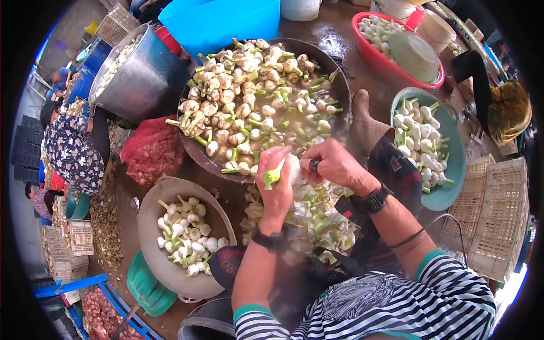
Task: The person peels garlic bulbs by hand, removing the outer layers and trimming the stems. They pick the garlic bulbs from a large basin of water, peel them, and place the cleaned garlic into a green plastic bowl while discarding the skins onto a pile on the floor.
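Note:
My left hand (276, 184) is closed around a white garlic bulb (294, 169) with a short green stem (271, 178) sticking out toward the left. Against the bulb's right side, my right hand (331, 164) has its fingers curled round a small dark object (314, 165), perhaps a knife handle. Both hands are over the near edge of a wide dark pan (344, 85) of garlic bulbs in cloudy water. Below them lies a heap of pale peelings (323, 218).
A grey basin (148, 218) of white bulbs stands at lower left, a green basin (455, 164) of bulbs at right. Behind are a red tub (365, 48), a blue tub (226, 25) and a metal pot (141, 73). Another person (73, 141) is at the far left.

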`<state>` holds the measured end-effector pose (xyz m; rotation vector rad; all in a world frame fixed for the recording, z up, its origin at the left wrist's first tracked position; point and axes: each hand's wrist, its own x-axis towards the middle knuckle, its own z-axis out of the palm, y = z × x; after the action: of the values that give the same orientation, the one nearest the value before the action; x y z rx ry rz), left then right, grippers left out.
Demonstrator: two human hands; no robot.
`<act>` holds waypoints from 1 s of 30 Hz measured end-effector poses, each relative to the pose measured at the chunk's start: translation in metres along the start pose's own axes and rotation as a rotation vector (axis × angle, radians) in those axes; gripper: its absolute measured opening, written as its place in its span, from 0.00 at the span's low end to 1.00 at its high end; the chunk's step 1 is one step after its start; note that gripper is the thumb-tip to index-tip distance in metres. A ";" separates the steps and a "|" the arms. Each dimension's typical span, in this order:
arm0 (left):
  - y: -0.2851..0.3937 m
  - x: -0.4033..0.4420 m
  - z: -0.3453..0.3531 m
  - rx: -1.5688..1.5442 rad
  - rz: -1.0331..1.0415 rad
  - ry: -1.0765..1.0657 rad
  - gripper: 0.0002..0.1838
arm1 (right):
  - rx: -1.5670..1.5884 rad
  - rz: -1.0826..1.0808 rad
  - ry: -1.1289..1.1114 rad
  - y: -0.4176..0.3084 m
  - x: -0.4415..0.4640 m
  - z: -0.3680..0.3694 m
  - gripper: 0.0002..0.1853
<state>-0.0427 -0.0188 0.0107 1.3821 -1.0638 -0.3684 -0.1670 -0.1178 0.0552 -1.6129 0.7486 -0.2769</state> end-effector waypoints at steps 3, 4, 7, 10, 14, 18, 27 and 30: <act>-0.012 -0.001 0.001 -0.285 -0.257 0.067 0.17 | -0.183 -0.194 0.126 0.012 0.001 0.009 0.07; -0.011 0.000 0.002 -0.416 -0.362 0.115 0.17 | -0.111 -0.093 0.102 0.017 0.001 0.012 0.06; -0.022 -0.001 0.000 -0.764 -0.622 0.195 0.21 | -0.121 0.003 0.105 0.062 -0.004 0.026 0.03; -0.016 0.005 -0.005 -1.014 -0.689 0.183 0.24 | -0.560 -0.138 0.032 0.119 -0.030 0.042 0.12; -0.019 0.002 -0.002 -0.964 -0.730 0.122 0.25 | -0.485 -0.050 0.031 0.119 -0.027 0.016 0.17; -0.020 -0.002 0.008 -0.662 -0.506 0.051 0.23 | 0.102 0.059 0.153 0.026 -0.015 -0.001 0.11; -0.002 -0.016 0.015 0.083 -0.125 -0.025 0.17 | -0.087 0.181 0.109 0.021 0.010 0.006 0.06; -0.010 -0.016 0.016 0.009 -0.204 -0.012 0.17 | -0.324 0.075 0.204 0.028 0.014 0.015 0.06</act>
<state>-0.0596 -0.0185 -0.0070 1.5029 -0.9371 -0.5216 -0.1561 -0.1152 0.0226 -1.8748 1.0499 -0.2783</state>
